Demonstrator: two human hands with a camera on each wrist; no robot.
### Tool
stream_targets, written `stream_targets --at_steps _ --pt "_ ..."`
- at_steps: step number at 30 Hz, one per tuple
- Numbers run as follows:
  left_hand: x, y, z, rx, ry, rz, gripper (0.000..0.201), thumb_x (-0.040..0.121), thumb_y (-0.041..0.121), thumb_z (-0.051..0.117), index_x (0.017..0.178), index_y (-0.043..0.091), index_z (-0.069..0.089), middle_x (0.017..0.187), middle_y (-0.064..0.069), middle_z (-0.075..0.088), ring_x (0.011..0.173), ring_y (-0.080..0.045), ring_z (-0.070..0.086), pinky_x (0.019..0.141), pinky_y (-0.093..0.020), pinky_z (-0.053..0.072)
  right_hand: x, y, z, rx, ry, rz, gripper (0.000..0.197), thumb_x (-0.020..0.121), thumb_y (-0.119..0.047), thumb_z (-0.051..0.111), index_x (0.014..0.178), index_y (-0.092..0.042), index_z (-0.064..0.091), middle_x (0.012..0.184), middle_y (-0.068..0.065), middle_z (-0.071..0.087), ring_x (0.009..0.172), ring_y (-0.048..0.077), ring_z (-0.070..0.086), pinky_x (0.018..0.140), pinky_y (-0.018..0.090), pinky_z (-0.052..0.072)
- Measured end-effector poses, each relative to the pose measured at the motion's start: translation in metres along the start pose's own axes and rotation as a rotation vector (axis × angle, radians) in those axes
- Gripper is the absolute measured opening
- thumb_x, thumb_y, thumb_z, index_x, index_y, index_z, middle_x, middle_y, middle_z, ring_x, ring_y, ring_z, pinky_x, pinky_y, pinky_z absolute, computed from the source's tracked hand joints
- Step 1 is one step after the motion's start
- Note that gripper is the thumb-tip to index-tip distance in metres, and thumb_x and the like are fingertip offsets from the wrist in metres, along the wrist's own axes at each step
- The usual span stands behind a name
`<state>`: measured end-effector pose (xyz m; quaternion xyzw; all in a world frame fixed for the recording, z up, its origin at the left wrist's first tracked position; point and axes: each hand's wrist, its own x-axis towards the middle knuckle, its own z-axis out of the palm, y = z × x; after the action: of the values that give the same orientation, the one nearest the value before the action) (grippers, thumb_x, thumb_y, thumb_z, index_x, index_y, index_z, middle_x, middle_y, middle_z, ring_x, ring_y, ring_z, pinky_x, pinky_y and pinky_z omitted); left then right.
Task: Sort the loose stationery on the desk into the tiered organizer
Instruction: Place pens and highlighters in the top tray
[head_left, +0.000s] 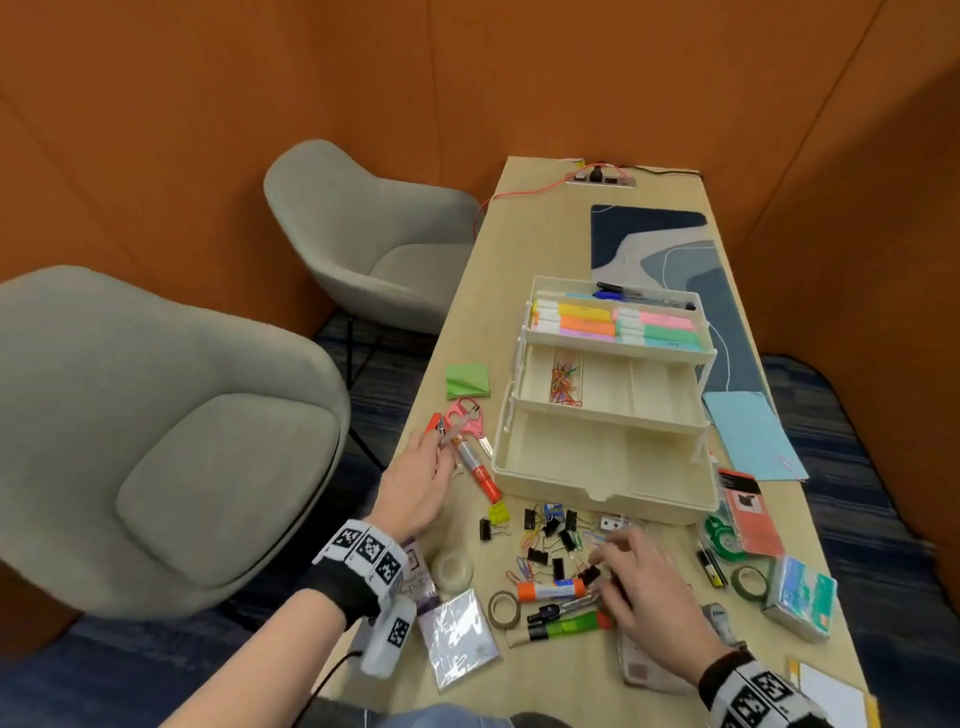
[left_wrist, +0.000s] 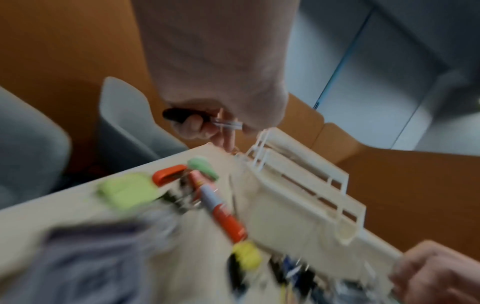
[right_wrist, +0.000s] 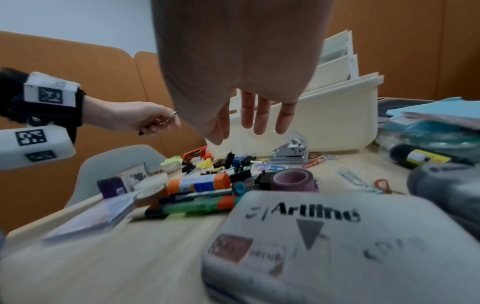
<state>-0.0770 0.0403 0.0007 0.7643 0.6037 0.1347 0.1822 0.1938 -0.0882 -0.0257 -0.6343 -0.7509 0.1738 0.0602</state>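
Your left hand (head_left: 415, 483) pinches a clear-barrelled pen (head_left: 457, 432) above the desk (head_left: 467, 306), just left of the cream tiered organizer (head_left: 605, 467), whose trays stand open: highlighters (head_left: 618, 323) on top, paper clips (head_left: 565, 384) in the middle tier. Your right hand (head_left: 647, 587) hangs with fingers (right_wrist: 259, 115) straight and relaxed over the heap of black binder clips (head_left: 550, 530), holding nothing. Pink scissors (head_left: 467, 415) and a red-capped glue stick (head_left: 480, 470) lie between your left hand and the organizer. Markers (head_left: 566, 623), tape rolls (head_left: 504, 609) and a grey Artline case (right_wrist: 337, 236) crowd the near edge.
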Motion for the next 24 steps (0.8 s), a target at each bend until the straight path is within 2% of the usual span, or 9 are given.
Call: stream_targets --at_steps 3,6,8,10,14,17,19,22,24 --pt "0.043 0.033 -0.014 -0.145 0.065 0.106 0.025 0.100 0.019 0.034 0.114 0.010 0.053 0.107 -0.004 0.044 0.085 -0.020 0.054 0.075 -0.035 0.048 0.004 0.005 -0.010 0.054 0.058 0.035 0.021 0.093 -0.038 0.047 0.115 -0.037 0.050 0.120 -0.018 0.032 0.107 -0.002 0.035 0.095 0.018 0.037" --pt "0.103 0.072 -0.034 -0.149 0.141 0.231 0.029 0.096 0.014 0.038 0.122 0.008 0.052 0.103 -0.005 0.040 0.087 -0.022 0.051 0.080 -0.037 0.047 0.007 0.006 -0.018 0.060 0.085 0.058 0.024 0.092 -0.036 0.054 0.115 -0.038 0.052 0.115 -0.020 0.031 0.108 -0.003 0.034 0.099 0.020 0.036" --pt "0.148 0.091 -0.044 -0.050 0.135 0.299 0.036 0.092 0.010 0.047 0.128 0.011 0.050 0.102 -0.006 0.041 0.093 -0.023 0.047 0.080 -0.034 0.044 0.008 0.010 -0.018 0.053 0.134 0.049 0.032 0.076 -0.032 0.074 0.101 -0.039 0.055 0.106 -0.017 0.045 0.095 -0.002 0.043 0.083 0.025 0.050" --pt "0.188 0.108 -0.051 0.130 0.114 0.315 0.046 0.087 0.008 0.056 0.132 0.015 0.050 0.106 -0.008 0.045 0.097 -0.026 0.048 0.080 -0.033 0.040 0.004 0.014 -0.019 0.085 0.104 0.057 0.048 0.057 -0.029 0.086 0.089 -0.039 0.051 0.093 -0.013 0.053 0.080 -0.004 0.046 0.062 0.019 0.050" --pt "0.236 0.136 -0.057 0.286 0.088 0.317 0.042 0.088 -0.001 0.051 0.127 0.016 0.054 0.115 -0.009 0.053 0.104 -0.027 0.051 0.086 -0.036 0.039 -0.001 0.030 -0.014 0.115 0.057 0.106 0.057 0.043 -0.032 0.090 0.083 -0.041 0.050 0.087 -0.014 0.054 0.068 -0.009 0.047 0.057 0.010 0.043" --pt "0.255 0.151 -0.045 0.309 0.035 0.389 0.034 0.090 0.001 0.049 0.119 0.017 0.056 0.113 -0.006 0.057 0.102 -0.026 0.055 0.080 -0.033 0.038 -0.004 0.048 -0.010 0.067 0.061 0.134 0.040 0.055 -0.050 0.073 0.084 -0.047 0.044 0.094 -0.024 0.042 0.063 -0.012 0.047 0.053 0.005 0.042" --pt "0.262 0.161 -0.035 0.300 0.009 0.442 0.029 0.089 0.000 0.048 0.112 0.016 0.056 0.109 -0.006 0.059 0.097 -0.027 0.057 0.072 -0.032 0.035 0.001 0.054 -0.010 0.009 0.098 0.135 0.028 0.060 -0.052 0.058 0.083 -0.048 0.042 0.093 -0.024 0.036 0.061 -0.011 0.045 0.050 0.004 0.037" --pt "0.267 0.181 -0.018 0.300 -0.012 0.497 0.030 0.087 -0.003 0.047 0.110 0.013 0.057 0.108 -0.007 0.058 0.094 -0.028 0.057 0.067 -0.032 0.035 0.014 0.049 -0.028 -0.070 0.194 0.062 0.025 0.063 -0.046 0.056 0.084 -0.044 0.044 0.092 -0.018 0.036 0.068 -0.006 0.042 0.056 0.001 0.028" --pt "0.270 0.193 -0.007 0.283 -0.013 0.514 0.029 0.088 -0.001 0.049 0.111 0.013 0.058 0.108 -0.008 0.056 0.095 -0.028 0.056 0.065 -0.032 0.034 0.025 0.046 -0.049 -0.055 0.289 0.013 0.032 0.066 -0.037 0.068 0.089 -0.041 0.047 0.097 -0.013 0.046 0.069 -0.001 0.047 0.058 0.009 0.036"
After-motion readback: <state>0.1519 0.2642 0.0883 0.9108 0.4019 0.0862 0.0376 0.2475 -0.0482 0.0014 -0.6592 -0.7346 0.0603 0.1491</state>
